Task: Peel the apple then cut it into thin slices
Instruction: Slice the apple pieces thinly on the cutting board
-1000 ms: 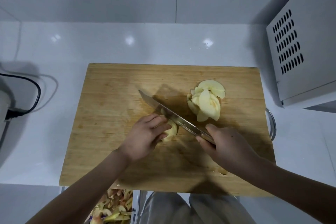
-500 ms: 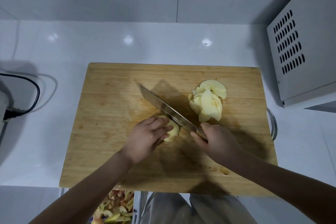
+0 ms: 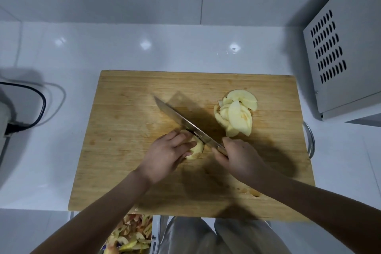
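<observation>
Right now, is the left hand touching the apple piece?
Touching. The head view shows the left hand with fingers curled over the apple piece, holding it on the cutting board.

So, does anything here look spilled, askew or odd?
Little stands out. A few small scraps lie loose near the cutting board's front right edge, apart from the pile of slices. Peelings show below the counter's edge, gathered rather than scattered.
</observation>
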Tool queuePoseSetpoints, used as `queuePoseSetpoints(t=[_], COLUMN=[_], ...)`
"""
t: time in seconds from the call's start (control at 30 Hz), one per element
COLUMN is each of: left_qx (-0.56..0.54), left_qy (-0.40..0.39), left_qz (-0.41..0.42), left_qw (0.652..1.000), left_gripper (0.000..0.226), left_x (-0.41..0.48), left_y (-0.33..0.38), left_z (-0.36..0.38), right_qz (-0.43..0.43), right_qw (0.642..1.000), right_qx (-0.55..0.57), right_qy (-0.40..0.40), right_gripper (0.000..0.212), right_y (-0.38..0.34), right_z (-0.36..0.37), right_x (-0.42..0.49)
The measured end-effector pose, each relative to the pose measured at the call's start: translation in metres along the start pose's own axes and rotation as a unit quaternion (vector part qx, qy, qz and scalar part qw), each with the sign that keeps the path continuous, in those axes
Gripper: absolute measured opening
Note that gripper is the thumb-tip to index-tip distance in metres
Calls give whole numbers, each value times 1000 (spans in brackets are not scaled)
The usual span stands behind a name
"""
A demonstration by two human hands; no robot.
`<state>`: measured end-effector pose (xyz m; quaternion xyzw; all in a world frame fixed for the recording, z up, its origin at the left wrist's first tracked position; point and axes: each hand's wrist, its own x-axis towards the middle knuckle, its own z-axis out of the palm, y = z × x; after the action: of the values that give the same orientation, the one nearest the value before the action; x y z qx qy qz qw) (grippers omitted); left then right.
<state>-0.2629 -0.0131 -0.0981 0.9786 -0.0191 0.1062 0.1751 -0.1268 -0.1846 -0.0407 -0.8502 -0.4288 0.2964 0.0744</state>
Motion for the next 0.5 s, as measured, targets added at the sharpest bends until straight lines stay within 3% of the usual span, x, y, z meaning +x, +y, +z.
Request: queuePoseSetpoints(t=[0.5], left_qx=[12], left_qy=[-9], left_qz=[7], left_qw=[1000], left_gripper=[29], left_x=[0], left_y=[-2], left_z=[1], right_qz=[-8], right_qw=[998], right_qx=[-60], right_qy=[9], right_gripper=[23], right_y=[-10], right_z=[-11], right_x=[-16])
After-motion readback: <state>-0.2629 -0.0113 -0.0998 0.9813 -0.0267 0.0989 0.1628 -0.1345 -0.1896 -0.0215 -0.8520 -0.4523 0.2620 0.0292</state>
